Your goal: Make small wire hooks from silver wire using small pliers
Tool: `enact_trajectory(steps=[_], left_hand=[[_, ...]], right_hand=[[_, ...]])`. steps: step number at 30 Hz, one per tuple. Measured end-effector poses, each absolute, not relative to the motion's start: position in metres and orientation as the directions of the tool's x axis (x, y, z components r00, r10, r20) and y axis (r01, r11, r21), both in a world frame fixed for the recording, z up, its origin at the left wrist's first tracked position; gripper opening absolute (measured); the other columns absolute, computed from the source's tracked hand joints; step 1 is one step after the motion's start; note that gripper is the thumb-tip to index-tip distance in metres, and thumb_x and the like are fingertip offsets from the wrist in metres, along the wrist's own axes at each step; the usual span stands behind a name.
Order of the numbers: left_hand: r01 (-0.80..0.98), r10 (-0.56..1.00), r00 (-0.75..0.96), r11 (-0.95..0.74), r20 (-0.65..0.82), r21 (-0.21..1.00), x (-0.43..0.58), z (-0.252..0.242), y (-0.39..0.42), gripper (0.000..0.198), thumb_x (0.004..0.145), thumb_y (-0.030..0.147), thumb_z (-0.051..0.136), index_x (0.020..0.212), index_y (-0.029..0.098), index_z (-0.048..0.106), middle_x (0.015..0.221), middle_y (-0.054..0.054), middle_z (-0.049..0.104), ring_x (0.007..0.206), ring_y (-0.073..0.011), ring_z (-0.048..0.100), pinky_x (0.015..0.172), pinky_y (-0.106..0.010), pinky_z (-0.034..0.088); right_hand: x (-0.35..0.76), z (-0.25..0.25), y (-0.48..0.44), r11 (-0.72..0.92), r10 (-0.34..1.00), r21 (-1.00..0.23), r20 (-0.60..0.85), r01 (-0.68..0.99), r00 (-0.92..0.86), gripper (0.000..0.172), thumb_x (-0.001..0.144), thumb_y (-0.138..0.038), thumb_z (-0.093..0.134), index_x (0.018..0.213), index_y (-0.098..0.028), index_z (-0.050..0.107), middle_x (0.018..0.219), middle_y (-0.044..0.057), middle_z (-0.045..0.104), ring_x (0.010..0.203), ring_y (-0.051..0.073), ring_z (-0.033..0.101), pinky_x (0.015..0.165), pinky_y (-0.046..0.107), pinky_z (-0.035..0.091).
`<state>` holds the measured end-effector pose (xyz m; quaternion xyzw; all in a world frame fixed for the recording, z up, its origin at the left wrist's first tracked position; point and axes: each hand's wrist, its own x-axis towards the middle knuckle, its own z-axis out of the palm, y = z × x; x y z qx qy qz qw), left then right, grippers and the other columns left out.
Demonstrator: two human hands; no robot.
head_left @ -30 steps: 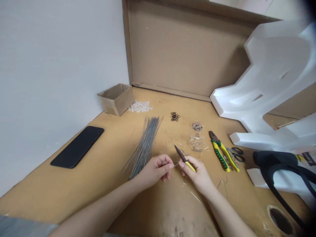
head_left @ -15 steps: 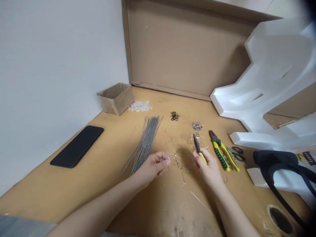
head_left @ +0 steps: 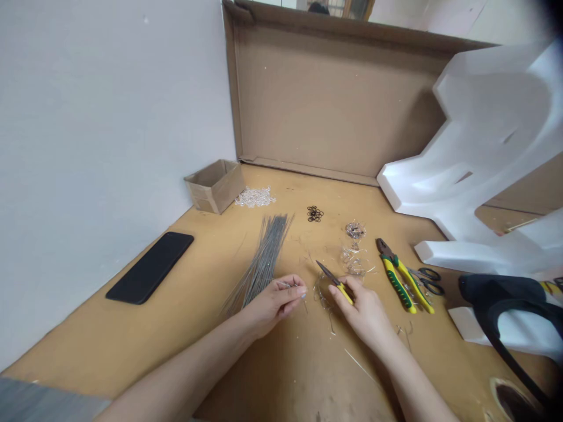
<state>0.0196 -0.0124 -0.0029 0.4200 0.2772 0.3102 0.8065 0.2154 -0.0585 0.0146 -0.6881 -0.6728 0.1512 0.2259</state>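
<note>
My left hand is pinched closed beside the lower end of a bundle of thin grey wires. A bit of wire and a tiny blue spot show at its fingertips; their exact form is too small to make out. My right hand is wrapped around needle-nose pliers with yellow handles. The dark, pointed jaws aim up and left, apart from my left hand. Loose bent wire pieces lie on the table between the two hands.
Green-yellow pliers and scissors lie at right, before white foam. Farther back are a wire pile, black rings, clear small pieces and a cardboard box. A black phone lies left.
My right hand has swung the needle-nose pliers leftward, bringing their tip nearer my left hand. My left hand keeps its pinch. The whole view has shifted slightly.
</note>
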Motion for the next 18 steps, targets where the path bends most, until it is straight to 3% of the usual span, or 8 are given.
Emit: enact_trajectory(steps=[4,8,18], left_hand=[[-0.375,0.722,0.672,0.523,-0.163,0.765,0.017,0.000,-0.009,0.025,0.078,0.033,0.057,0.065,0.017,0.043,0.041,0.009,0.028,0.038,-0.0041,0.019,0.042,-0.020,0.017],[-0.436,0.752,0.643,0.512,-0.142,0.740,0.016,-0.001,-0.007,0.021,0.078,0.030,0.057,0.069,0.017,0.044,0.041,0.010,0.028,0.037,-0.0039,0.019,0.040,-0.020,0.015],[-0.459,0.852,0.508,0.393,-0.127,0.797,0.020,-0.002,-0.009,0.022,0.077,0.033,0.059,0.073,0.017,0.045,0.040,0.010,0.032,0.038,-0.0036,0.021,0.042,-0.020,0.015]], right_hand=[[0.210,0.019,-0.062,0.121,0.989,-0.618,0.144,0.777,-0.039,0.023,0.087,-0.039,0.041,0.094,-0.021,0.054,0.084,0.004,0.063,0.077,0.019,0.059,0.068,0.028,0.042],[0.203,0.018,-0.065,0.204,0.976,-0.567,0.179,0.798,-0.122,0.022,0.087,-0.037,0.042,0.095,-0.020,0.053,0.084,0.005,0.060,0.073,0.018,0.057,0.066,0.028,0.042],[0.195,0.015,-0.070,0.223,0.969,-0.464,0.199,0.857,-0.144,0.021,0.087,-0.036,0.041,0.094,-0.020,0.053,0.080,0.004,0.059,0.069,0.018,0.057,0.062,0.027,0.041]])
